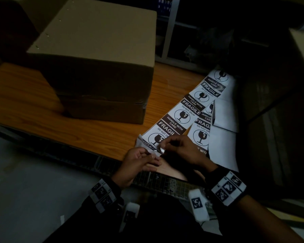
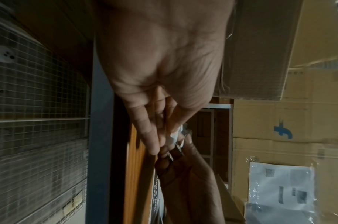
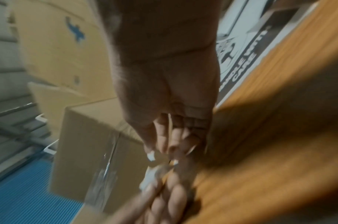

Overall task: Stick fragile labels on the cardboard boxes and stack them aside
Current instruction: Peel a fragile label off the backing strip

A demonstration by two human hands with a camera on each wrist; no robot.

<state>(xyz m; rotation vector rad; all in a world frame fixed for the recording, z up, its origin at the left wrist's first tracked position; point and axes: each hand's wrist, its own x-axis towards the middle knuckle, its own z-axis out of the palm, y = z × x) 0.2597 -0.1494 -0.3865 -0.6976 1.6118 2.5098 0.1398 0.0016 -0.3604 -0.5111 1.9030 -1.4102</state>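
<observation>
Both your hands, left [image 1: 139, 161] and right [image 1: 186, 149], pinch one corner of the label strip [image 1: 174, 120] at the tabletop [image 1: 112, 134] edge; box [image 1: 98, 58] beyond, left of grip.

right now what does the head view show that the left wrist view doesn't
Only the head view shows the whole strip of fragile labels trailing across the wooden table, the stacked cardboard boxes without a label on the visible faces, and both tagged wristbands. Only the left wrist view shows the wire mesh panel and a box with a plastic document pouch. Both show the left hand and right hand pinching the strip's near corner at the table edge.
</observation>
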